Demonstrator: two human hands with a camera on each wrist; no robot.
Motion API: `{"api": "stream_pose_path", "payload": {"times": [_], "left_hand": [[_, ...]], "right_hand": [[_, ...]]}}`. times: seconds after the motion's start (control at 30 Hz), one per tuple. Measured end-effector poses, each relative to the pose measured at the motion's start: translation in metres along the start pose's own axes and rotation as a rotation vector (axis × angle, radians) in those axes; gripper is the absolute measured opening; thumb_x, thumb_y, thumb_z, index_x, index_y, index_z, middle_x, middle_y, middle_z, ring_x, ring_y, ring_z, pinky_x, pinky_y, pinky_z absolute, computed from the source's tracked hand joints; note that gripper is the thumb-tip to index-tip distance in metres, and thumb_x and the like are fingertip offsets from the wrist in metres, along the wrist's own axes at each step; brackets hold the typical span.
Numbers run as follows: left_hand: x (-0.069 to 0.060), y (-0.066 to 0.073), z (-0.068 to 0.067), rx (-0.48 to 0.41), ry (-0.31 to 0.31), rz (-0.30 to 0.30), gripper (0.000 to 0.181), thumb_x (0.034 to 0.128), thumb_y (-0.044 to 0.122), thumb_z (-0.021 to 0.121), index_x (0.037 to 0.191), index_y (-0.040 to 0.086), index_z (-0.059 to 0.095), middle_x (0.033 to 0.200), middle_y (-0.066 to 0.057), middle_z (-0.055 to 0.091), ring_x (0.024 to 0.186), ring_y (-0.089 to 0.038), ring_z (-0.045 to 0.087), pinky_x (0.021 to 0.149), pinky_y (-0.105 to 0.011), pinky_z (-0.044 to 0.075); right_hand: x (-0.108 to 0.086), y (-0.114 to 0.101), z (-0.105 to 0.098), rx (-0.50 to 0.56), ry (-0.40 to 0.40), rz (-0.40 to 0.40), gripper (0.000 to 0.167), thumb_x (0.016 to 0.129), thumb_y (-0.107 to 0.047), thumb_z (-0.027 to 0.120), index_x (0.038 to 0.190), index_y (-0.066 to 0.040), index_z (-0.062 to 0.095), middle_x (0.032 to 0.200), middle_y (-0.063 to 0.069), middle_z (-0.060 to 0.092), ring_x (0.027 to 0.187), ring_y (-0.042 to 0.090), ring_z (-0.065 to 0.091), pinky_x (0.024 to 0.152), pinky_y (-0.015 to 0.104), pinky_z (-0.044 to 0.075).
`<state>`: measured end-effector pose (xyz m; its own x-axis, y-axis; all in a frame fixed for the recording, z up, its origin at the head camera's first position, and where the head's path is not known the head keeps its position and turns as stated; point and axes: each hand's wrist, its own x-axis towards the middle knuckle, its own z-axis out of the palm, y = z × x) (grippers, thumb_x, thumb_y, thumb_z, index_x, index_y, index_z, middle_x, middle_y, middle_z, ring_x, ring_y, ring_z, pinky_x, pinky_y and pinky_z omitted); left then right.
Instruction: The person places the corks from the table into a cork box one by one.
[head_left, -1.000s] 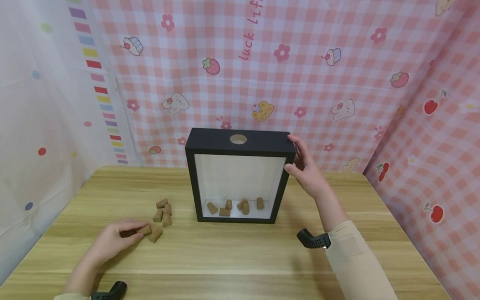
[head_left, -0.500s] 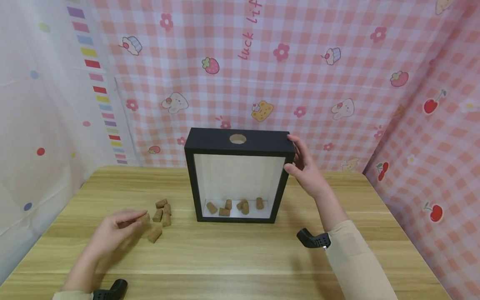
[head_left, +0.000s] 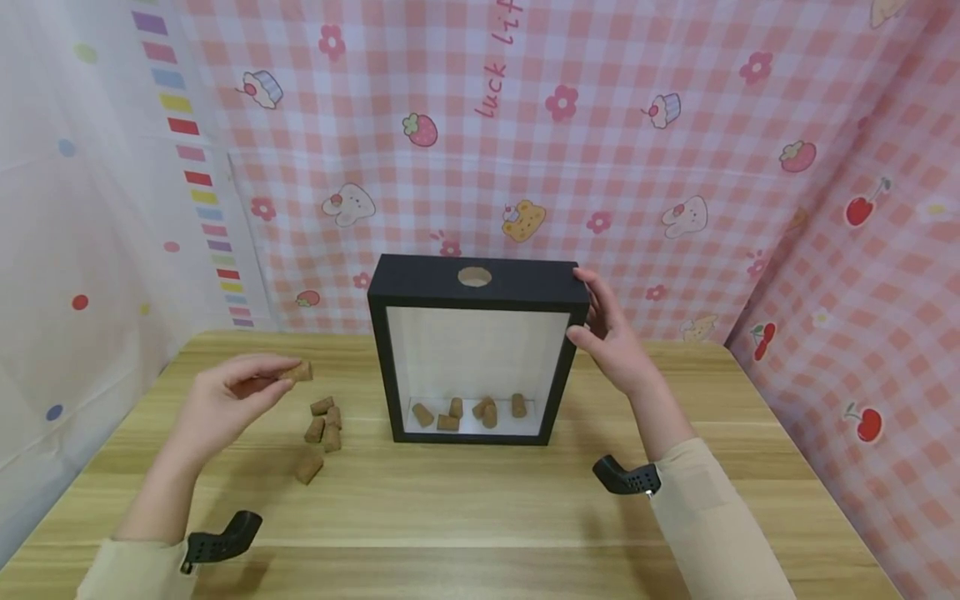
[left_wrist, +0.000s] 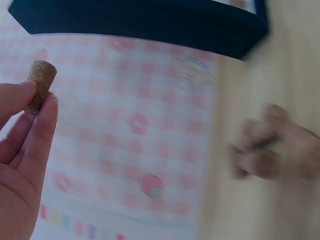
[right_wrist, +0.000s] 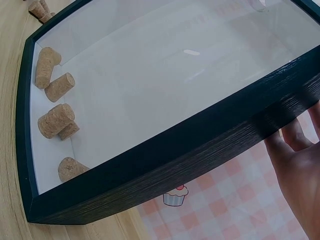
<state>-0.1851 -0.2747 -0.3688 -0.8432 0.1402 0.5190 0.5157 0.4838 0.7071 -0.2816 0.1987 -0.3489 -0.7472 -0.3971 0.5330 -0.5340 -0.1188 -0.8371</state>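
Note:
Between thumb and fingertips my left hand point(head_left: 221, 408) pinches a cork point(head_left: 303, 372), raised above the table. In the left wrist view that cork point(left_wrist: 42, 77) shows its flat end. A black shadow box point(head_left: 420, 292) with a clear front stands upright, a round hole point(head_left: 475, 277) in its top. Several corks point(head_left: 448, 423) lie on its floor inside. My right hand point(head_left: 618, 354) grips the box's upper right corner, thumb at the front edge and fingers round the side, partly hidden. Below my left hand, several loose corks point(head_left: 332, 438) lie on the table.
The wooden table point(head_left: 465, 517) carries the box near its middle. A pink checked curtain point(head_left: 450, 183) hangs close behind, and a white dotted curtain point(head_left: 90, 208) hangs at the left. Each wrist bears a black camera mount point(head_left: 225, 537).
My left hand has lifted one cork off the table, beside the loose corks, and moved it up and slightly to the right. My right hand keeps its grip on the box.

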Motion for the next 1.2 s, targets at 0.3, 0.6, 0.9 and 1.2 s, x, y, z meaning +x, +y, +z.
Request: {"api": "stream_pose_path", "payload": {"times": [0.3, 0.6, 0.9, 1.2], "left_hand": [[0.046, 0.066, -0.007, -0.07, 0.035, 0.173, 0.031, 0.0832, -0.018, 0.068, 0.11, -0.004, 0.073, 0.107, 0.001, 0.072, 0.088, -0.007, 0.068, 0.074, -0.015, 0.053], [0.081, 0.11, 0.005, -0.02, -0.04, 0.268, 0.029, 0.0836, -0.014, 0.071, 0.109, 0.0, 0.074, 0.104, -0.006, 0.073, 0.085, -0.008, 0.069, 0.069, -0.016, 0.053], [0.107, 0.132, 0.038, 0.07, -0.135, 0.268, 0.023, 0.0884, -0.003, 0.071, 0.109, 0.005, 0.075, 0.105, -0.005, 0.072, 0.085, -0.011, 0.067, 0.073, -0.018, 0.053], [0.132, 0.147, 0.07, 0.156, -0.163, 0.361, 0.022, 0.087, -0.003, 0.073, 0.109, 0.001, 0.075, 0.107, -0.01, 0.072, 0.089, -0.017, 0.069, 0.078, -0.027, 0.057]], "right_hand": [[0.0, 0.001, 0.0, 0.01, -0.002, 0.0, 0.065, 0.096, -0.013, 0.067, 0.15, -0.028, 0.035, 0.153, 0.006, 0.035, 0.13, 0.024, 0.041, 0.099, 0.027, 0.044], [0.0, -0.001, 0.0, 0.012, -0.001, 0.0, 0.065, 0.096, -0.006, 0.064, 0.15, -0.028, 0.035, 0.152, 0.006, 0.035, 0.13, 0.024, 0.041, 0.099, 0.027, 0.045], [0.001, 0.001, 0.001, -0.005, 0.004, 0.012, 0.064, 0.096, -0.009, 0.065, 0.15, -0.029, 0.035, 0.153, 0.007, 0.034, 0.131, 0.024, 0.041, 0.099, 0.027, 0.044], [0.0, 0.001, -0.001, -0.009, 0.001, -0.002, 0.065, 0.096, -0.018, 0.068, 0.15, -0.029, 0.035, 0.153, 0.007, 0.034, 0.131, 0.024, 0.041, 0.099, 0.028, 0.044]]}}
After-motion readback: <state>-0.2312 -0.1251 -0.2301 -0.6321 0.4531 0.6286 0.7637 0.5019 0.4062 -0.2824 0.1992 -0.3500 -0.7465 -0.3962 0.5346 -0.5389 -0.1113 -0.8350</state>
